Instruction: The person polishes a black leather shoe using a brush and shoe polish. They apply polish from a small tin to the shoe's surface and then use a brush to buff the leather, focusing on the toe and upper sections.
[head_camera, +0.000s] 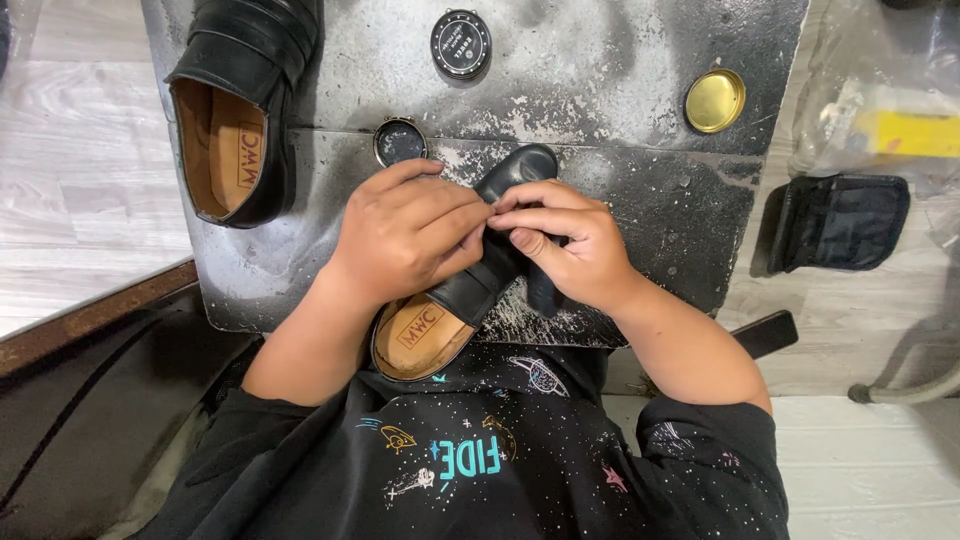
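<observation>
At frame centre, the left hand (405, 240) and right hand (565, 250) pinch the black loafer (470, 290) from both sides, so a slip could tip it into the open polish tin (400, 142) just above.

A round black tin (461, 43) with a pale printed lid stands at the top of the stained grey board (640, 190); a second open tin (400, 141) sits just below, left of it. A gold lid (715, 100) lies to the right. Each shoe's tan insole carries a rectangular label (249, 156) (421, 326) (dark print). A yellow package (912, 133) lies far right, inside clear plastic.
</observation>
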